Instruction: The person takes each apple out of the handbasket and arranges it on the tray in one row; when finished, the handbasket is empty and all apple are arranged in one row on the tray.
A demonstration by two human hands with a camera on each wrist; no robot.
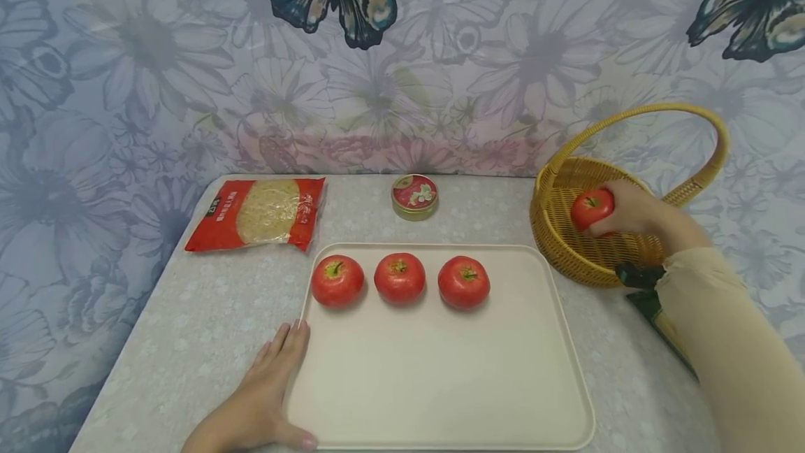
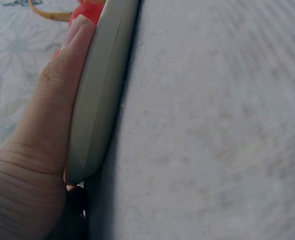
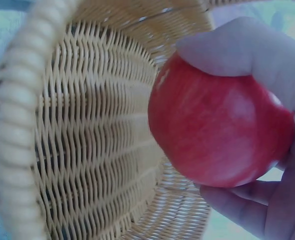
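Observation:
My right hand holds a red apple inside the yellow wicker basket, the thumb on one side and fingers on the other. Three more red apples stand in a row along the back of the cream tray: a left one, a middle one and a right one. Against the tray's left edge rests my left hand, its fingers extended and its thumb at the near left corner. In the left wrist view, the thumb lies straight along the tray's side.
A red and clear food packet lies at the back left. Behind the tray stands a small round tin with a red lid. The basket's tall handle arches over it. A green packet lies partly hidden beneath my right forearm.

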